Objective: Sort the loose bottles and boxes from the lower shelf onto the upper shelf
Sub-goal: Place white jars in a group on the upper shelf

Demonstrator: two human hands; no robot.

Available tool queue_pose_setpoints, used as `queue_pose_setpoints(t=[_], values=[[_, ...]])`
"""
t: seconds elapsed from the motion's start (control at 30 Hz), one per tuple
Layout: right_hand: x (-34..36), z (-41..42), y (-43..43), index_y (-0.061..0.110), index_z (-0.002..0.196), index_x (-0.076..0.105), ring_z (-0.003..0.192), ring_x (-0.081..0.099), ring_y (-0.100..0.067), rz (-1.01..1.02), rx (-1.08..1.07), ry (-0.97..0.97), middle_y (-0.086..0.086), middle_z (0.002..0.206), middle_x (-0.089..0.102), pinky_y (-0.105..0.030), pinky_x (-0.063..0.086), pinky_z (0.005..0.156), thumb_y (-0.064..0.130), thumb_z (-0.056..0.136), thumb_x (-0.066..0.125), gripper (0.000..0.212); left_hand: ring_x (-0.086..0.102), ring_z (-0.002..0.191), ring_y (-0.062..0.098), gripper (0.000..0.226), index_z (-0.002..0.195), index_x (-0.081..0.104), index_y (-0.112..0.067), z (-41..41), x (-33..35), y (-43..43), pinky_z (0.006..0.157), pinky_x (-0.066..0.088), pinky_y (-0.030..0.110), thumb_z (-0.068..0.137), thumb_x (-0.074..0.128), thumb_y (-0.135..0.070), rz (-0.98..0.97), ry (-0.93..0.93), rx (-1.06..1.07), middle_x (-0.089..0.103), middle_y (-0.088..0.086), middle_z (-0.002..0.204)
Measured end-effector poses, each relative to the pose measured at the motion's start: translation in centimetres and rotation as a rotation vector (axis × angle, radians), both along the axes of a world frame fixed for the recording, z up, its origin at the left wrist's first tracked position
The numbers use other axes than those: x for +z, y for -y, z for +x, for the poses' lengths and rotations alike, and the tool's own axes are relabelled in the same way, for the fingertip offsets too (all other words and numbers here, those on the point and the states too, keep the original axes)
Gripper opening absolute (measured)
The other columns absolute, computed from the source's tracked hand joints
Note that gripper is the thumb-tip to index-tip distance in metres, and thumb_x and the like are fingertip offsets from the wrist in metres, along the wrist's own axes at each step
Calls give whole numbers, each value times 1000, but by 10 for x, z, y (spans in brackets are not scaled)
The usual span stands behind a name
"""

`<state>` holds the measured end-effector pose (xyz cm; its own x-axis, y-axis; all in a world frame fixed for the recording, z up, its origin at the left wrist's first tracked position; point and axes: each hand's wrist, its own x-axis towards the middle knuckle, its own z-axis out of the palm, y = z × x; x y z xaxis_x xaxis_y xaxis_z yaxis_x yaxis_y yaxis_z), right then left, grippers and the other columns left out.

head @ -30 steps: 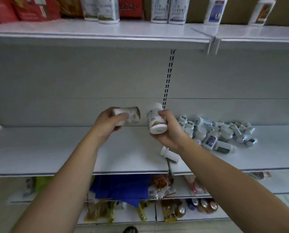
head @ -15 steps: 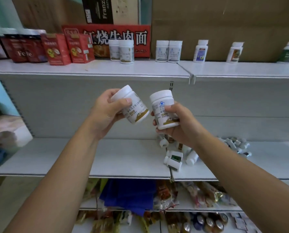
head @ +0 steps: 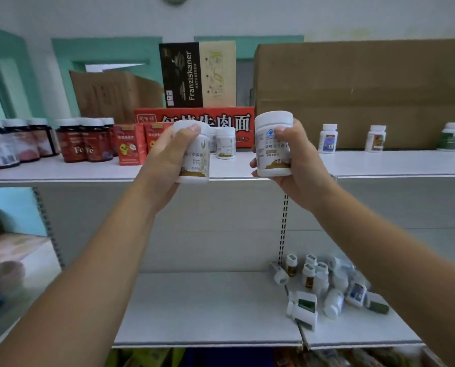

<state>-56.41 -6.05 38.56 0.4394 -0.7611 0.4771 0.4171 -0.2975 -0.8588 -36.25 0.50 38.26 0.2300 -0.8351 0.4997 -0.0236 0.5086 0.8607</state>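
Left hand (head: 165, 160) gripping left bottle (head: 196, 157), right hand (head: 300, 168) gripping right bottle (head: 272, 144), fingers (head: 282, 132) curling round both, hovering at upper shelf (head: 380, 165) front edge; loose pile (head: 324, 287) lying on lower shelf (head: 208, 308). Risk: left bottle likely bumping standing bottles (head: 226, 143) just behind while going down, toppling them

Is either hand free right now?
No: the left hand grips a white bottle and the right hand grips a second white bottle, both at the upper shelf.
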Motion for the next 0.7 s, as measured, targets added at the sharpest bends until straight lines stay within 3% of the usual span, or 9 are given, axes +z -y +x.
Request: queue_pose_setpoints(t=[0.23, 0.33, 0.4, 0.47, 0.53, 0.6, 0.7], values=[[29, 51, 16, 22, 130, 40, 91, 62, -25, -58, -73, -38, -10, 111, 57, -37, 57, 67, 30, 76, 53, 57, 67, 90, 14, 23, 113, 59, -31, 45, 28, 25, 72, 56, 31, 94, 55, -43, -28, 202, 57, 66, -3, 94], [34, 71, 36, 24, 127, 39, 97, 62, -21, -64, -179, -101, -5, 112, 57, -34, 57, 73, 29, 85, 55, 45, 67, 92, 15, 25, 115, 59, -27, 62, 36, 42, 72, 58, 32, 95, 57, -42, -17, 289, 93, 66, -1, 100], [33, 75, 50, 24, 128, 37, 100, 62, -20, -77, -219, -167, -5, 114, 56, -34, 57, 74, 23, 93, 53, 38, 67, 99, 16, 29, 117, 59, -28, 75, 36, 54, 81, 58, 37, 93, 60, -44, 27, 355, 109, 67, -2, 107], [31, 79, 69, 22, 132, 35, 108, 61, -22, -99, -228, -249, -7, 121, 55, -38, 57, 84, 28, 88, 58, 50, 64, 106, 17, 35, 119, 59, -29, 91, 40, 71, 86, 55, 39, 90, 63, -49, 100, 458, 131, 66, -3, 112], [31, 80, 85, 19, 133, 39, 114, 61, -23, -106, -228, -342, -8, 125, 58, -41, 55, 92, 30, 89, 63, 52, 62, 104, 15, 37, 118, 59, -28, 103, 44, 87, 80, 54, 33, 88, 67, -47, 166, 517, 141, 65, -5, 111], [34, 79, 102, 18, 131, 45, 114, 63, -21, -104, -205, -440, -6, 124, 62, -41, 53, 95, 25, 95, 63, 41, 62, 97, 10, 36, 118, 59, -24, 110, 49, 102, 68, 50, 22, 87, 71, -40, 218, 559, 131, 65, -6, 107], [41, 80, 124, 24, 115, 52, 106, 66, -14, -124, -132, -575, 0, 115, 65, -35, 54, 92, 20, 90, 66, 29, 66, 98, 15, 36, 113, 64, -22, 117, 56, 128, 75, 55, 27, 82, 75, -37, 298, 620, 98, 69, -2, 108]])
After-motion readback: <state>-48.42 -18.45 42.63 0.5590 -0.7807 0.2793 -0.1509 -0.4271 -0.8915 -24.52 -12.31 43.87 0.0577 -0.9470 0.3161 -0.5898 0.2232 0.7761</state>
